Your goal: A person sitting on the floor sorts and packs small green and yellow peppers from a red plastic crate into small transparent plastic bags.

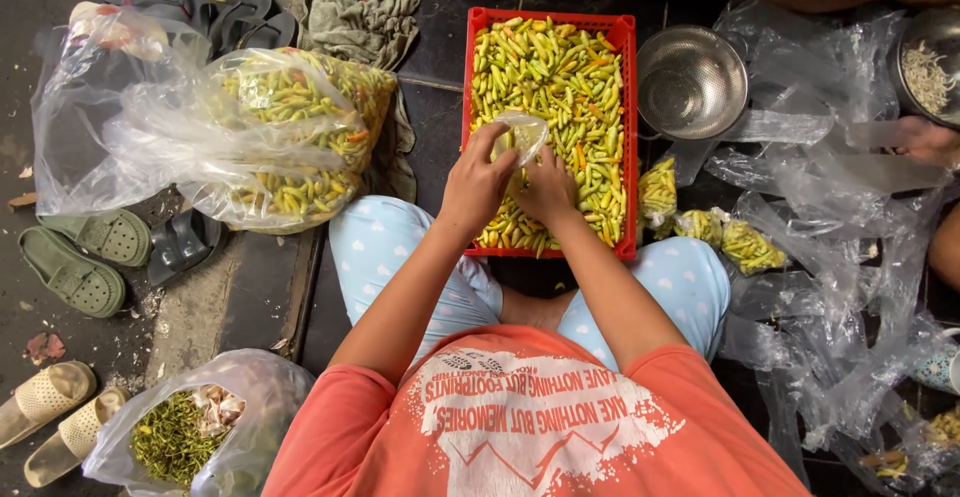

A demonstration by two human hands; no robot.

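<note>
While both hands work over red crate [627,137], left hand [478,182] fingers pinch rim of small clear bag [524,135]; right hand [546,192] fingers curled together down among chillies [560,77], whether gripping any cannot tell. Judged best: keep bag mouth wide, low over crate, so nothing spills. Bag thin, glossy, crumpled, nearly empty, sits mid-crate, near side. Filled small bags [720,237] lie right; steel bowl [690,82] far right.

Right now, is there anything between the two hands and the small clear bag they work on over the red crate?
Nothing visible stands between them. The left hand and the right hand both already touch the small clear bag, directly above the chilies in the red crate.
</note>
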